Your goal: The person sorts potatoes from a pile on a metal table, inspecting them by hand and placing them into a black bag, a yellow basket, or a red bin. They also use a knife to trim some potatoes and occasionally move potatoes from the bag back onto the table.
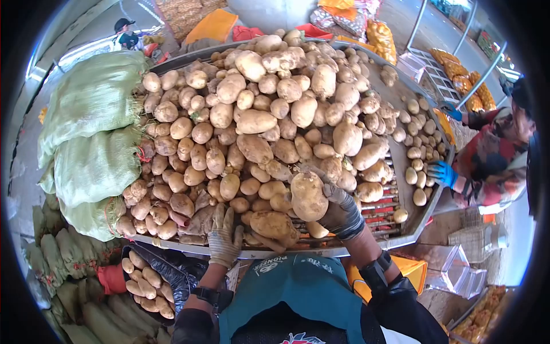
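A large round potato (309, 196) is held in my right hand (342, 211), which wears a dark glove and is closed around its right side. My left hand (224, 236), in a pale striped glove, lies at the near edge of the potato heap (255, 121) with its fingers stretched out and the thumb apart. Beside its fingers is a brown, crumpled piece (200, 222) that I cannot make out clearly. Just right of my left hand lies a big, long potato (274, 225). The heap covers most of a metal-rimmed sorting table (252, 253).
Green woven sacks (94, 163) are stacked at the left edge. A co-worker's blue-gloved hand (442, 172) is at the table's right rim, near small potatoes (420, 198). Slatted bars (381, 215) show at the right front. A black bag of potatoes (150, 282) stands below left.
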Demonstrator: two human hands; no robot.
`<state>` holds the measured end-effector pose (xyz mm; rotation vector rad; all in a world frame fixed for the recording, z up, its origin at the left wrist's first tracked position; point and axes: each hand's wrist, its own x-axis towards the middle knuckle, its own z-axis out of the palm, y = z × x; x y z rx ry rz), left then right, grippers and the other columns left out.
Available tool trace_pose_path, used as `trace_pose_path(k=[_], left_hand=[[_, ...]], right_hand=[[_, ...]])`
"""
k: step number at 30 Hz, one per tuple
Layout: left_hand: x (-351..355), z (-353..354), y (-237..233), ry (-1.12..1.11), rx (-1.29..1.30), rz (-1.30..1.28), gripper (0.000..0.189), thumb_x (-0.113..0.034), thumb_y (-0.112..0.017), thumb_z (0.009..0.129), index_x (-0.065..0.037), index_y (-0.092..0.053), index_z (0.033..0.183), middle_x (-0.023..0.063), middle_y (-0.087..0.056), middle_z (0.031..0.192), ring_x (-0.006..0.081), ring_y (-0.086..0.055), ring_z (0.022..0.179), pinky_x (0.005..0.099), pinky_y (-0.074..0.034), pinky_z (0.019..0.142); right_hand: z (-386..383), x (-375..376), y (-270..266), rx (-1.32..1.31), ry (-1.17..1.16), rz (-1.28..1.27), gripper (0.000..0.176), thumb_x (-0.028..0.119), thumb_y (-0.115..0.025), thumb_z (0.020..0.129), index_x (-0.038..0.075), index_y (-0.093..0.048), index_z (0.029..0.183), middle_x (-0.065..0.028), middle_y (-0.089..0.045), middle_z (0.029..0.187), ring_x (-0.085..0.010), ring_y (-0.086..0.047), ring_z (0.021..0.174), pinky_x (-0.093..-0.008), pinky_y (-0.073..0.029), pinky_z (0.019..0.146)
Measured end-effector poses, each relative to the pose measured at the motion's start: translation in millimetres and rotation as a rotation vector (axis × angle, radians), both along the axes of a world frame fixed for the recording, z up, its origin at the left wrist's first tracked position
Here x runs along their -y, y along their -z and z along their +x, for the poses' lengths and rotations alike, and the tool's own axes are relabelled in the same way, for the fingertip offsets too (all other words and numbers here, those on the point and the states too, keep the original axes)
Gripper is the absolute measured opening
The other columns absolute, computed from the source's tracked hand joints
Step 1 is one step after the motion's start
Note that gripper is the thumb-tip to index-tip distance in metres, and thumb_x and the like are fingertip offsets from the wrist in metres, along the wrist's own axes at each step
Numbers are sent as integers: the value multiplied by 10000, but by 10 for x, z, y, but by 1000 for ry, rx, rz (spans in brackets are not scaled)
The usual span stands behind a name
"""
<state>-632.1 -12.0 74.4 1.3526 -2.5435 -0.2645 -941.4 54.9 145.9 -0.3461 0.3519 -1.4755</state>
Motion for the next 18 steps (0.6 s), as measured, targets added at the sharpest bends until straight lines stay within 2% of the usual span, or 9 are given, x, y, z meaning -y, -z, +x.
trace_pose_path(k=[2,7,9,10,11,13,14,15,18], left_hand=[[13,8,21,8,-28,8,612,-254,-595,874,-18,-424,1412,293,-344,1490,468,-361,1361,550,-251,1133],[90,6,72,37,-109,-27,607,-246,-588,878,-24,-420,1417,299,-350,1483,471,-368,1355,537,-278,1124],[86,11,71,26,-125,-16,603,-245,-589,879,-28,-422,1416,297,-352,1482,471,-369,1354,542,-290,1116],[89,14,69,27,-159,-5,599,-247,-590,880,-31,-427,1414,297,-354,1481,470,-372,1351,543,-286,1117],[90,24,69,26,-192,6,595,-249,-591,880,-34,-431,1411,297,-355,1480,470,-375,1349,543,-281,1119],[94,53,84,23,-206,-4,590,-247,-589,879,-30,-435,1406,294,-357,1481,468,-385,1341,549,-256,1127],[101,61,84,23,-215,6,587,-229,-582,882,-17,-433,1408,296,-355,1483,463,-378,1349,541,-258,1128],[108,66,84,26,-226,16,584,-211,-576,884,-4,-431,1411,299,-353,1484,459,-371,1358,532,-260,1130],[134,94,151,30,-285,25,586,-239,-585,875,-2,-442,1391,285,-359,1482,462,-391,1334,568,-223,1130]], right_hand=[[68,-117,134,153,-50,24,718,335,-674,882,38,-353,1451,-169,-484,1378,-299,-510,1262,-463,-454,1046],[257,-224,300,140,-53,112,692,400,-670,899,20,-393,1407,-178,-558,1284,-306,-577,1168,-450,-486,1021],[432,-268,283,110,31,235,764,425,-740,825,-5,-427,1373,-207,-569,1283,-391,-579,1166,-542,-478,1011],[516,-275,243,134,40,241,734,393,-727,841,-1,-421,1380,-185,-576,1267,-344,-592,1151,-514,-489,1000],[574,-257,233,130,36,240,734,393,-727,841,-1,-421,1380,-185,-576,1267,-344,-592,1151,-514,-489,1000],[669,-226,221,-145,194,234,667,343,-698,869,5,-431,1378,-157,-582,1243,-277,-597,1136,-442,-505,987],[678,-218,208,-315,237,227,595,299,-665,896,11,-449,1371,-118,-579,1221,-209,-583,1124,-363,-503,971],[658,-204,250,-321,238,224,595,299,-665,896,11,-449,1371,-118,-579,1221,-209,-583,1124,-363,-503,971],[547,-144,448,-728,403,298,548,259,-676,920,-19,-472,1346,-113,-591,1182,-162,-543,1090,-306,-460,961]])
